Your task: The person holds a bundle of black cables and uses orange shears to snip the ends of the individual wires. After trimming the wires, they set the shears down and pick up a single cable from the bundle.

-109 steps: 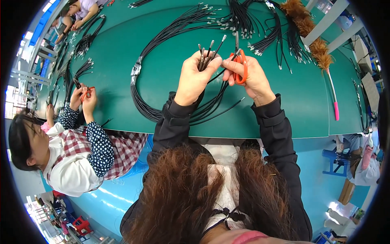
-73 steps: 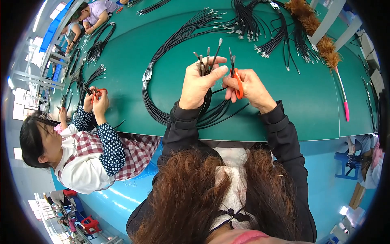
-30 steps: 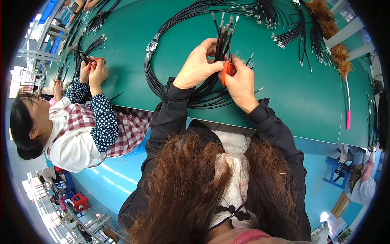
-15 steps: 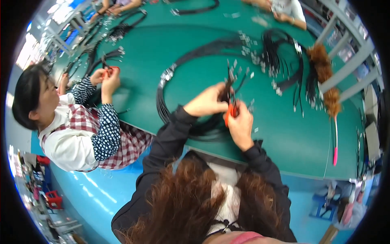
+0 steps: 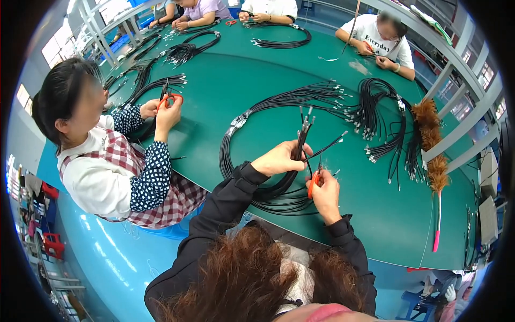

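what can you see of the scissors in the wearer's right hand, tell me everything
The scissors have orange-red handles that look like plastic and thin, dark blades that look like metal. The right hand grips them by the handles, hiding part of these. They are held over the green table, blades pointing away from the wearer, to the right of the black cables in the left hand. Whether the blades are parted or touch a cable is too small to tell.

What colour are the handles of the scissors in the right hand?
The scissors' handles in the right hand are orange-red, seen best in the head view.
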`<state>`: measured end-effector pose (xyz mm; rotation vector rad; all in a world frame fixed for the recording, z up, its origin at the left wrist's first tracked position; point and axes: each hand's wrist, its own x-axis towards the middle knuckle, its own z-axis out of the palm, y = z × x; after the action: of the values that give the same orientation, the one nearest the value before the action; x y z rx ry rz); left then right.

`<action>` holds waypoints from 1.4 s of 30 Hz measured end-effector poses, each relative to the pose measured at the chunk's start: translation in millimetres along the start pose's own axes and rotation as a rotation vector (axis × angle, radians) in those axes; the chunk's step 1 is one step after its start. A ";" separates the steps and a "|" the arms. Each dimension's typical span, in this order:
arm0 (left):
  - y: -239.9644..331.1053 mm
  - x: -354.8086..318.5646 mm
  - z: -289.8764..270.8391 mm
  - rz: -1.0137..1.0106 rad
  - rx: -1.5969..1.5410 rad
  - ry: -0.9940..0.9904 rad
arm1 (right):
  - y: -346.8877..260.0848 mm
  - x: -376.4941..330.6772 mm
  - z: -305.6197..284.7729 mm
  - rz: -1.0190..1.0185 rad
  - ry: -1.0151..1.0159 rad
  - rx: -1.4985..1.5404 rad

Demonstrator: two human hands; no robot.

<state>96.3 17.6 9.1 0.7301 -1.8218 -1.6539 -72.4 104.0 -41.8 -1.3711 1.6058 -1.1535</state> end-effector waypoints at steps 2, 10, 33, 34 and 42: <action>5.8 -6.0 6.8 -0.041 -0.178 0.035 | 4.5 -0.9 0.1 0.023 -0.018 0.076; 20.8 -6.0 -17.6 0.085 -0.568 0.287 | -21.3 -3.6 -13.4 0.252 -0.065 0.596; 14.7 14.9 27.6 0.065 -0.423 0.356 | -30.8 9.5 -29.6 0.012 -0.077 0.491; 15.6 14.3 29.6 0.059 -0.409 0.352 | -37.8 10.5 -32.4 -0.024 -0.076 0.461; 11.2 26.4 23.7 0.210 -0.416 0.356 | -44.9 19.5 -27.3 -0.060 -0.016 0.451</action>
<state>60.7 15.8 19.8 0.5807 -1.2114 -1.5740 -85.8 88.0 10.2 -1.1314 1.2007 -1.4315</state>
